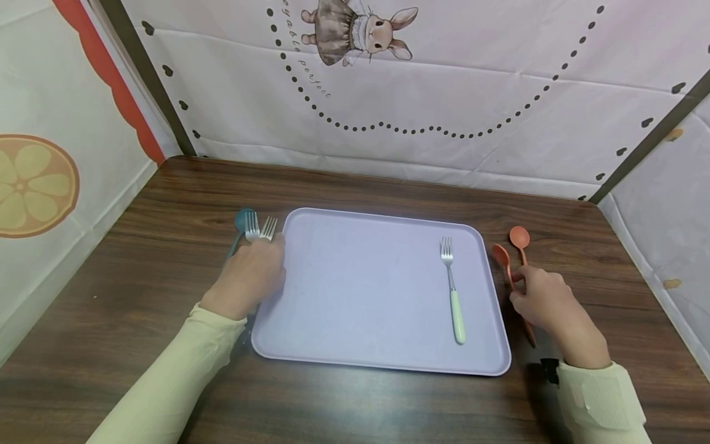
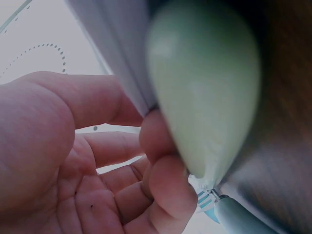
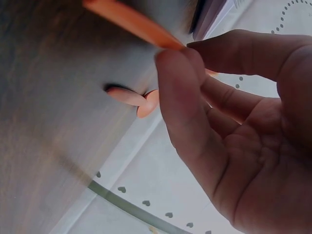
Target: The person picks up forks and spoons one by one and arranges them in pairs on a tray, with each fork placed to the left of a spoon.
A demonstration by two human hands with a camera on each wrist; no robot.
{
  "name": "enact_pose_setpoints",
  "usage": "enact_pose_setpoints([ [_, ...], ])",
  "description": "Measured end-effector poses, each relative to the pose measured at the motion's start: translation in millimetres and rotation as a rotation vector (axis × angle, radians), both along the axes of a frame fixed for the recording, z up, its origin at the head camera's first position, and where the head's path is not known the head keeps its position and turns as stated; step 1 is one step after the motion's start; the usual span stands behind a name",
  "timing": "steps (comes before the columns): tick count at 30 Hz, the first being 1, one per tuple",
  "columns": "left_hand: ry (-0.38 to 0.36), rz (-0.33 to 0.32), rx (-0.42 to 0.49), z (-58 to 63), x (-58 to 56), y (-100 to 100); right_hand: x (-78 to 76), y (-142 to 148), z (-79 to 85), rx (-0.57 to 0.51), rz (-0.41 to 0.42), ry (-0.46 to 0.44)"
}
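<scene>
At the left edge of the lilac tray (image 1: 366, 290), my left hand (image 1: 249, 274) pinches a fork by its pale green handle (image 2: 204, 83), which looms large in the left wrist view. Two sets of tines show past the fingers in the head view; a second fork (image 1: 252, 226) lies beside a teal spoon (image 1: 243, 219). Right of the tray, my right hand (image 1: 549, 305) pinches the handle of an orange spoon (image 1: 501, 254) between thumb and fingers. Another orange spoon (image 1: 519, 237) lies beyond that hand, its handle partly hidden.
On the tray's right side lies a fork with a light green handle (image 1: 457, 314). The dark wooden table (image 1: 333, 404) is bounded by printed white cloth walls (image 1: 388, 92) at the back and both sides.
</scene>
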State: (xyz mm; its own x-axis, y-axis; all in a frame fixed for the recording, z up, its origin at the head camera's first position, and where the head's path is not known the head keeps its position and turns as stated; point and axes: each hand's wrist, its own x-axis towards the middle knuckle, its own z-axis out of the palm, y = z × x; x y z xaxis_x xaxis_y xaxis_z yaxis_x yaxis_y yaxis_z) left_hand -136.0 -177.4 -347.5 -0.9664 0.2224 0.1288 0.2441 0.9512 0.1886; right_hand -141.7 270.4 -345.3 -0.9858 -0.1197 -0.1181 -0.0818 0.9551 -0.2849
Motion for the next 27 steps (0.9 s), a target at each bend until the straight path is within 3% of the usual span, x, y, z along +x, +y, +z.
enact_pose_setpoints([
  [27,0.009,0.0,-0.016,-1.7,-0.8,-0.3,1.7,-6.5,6.4,-0.018,-0.005,0.016],
])
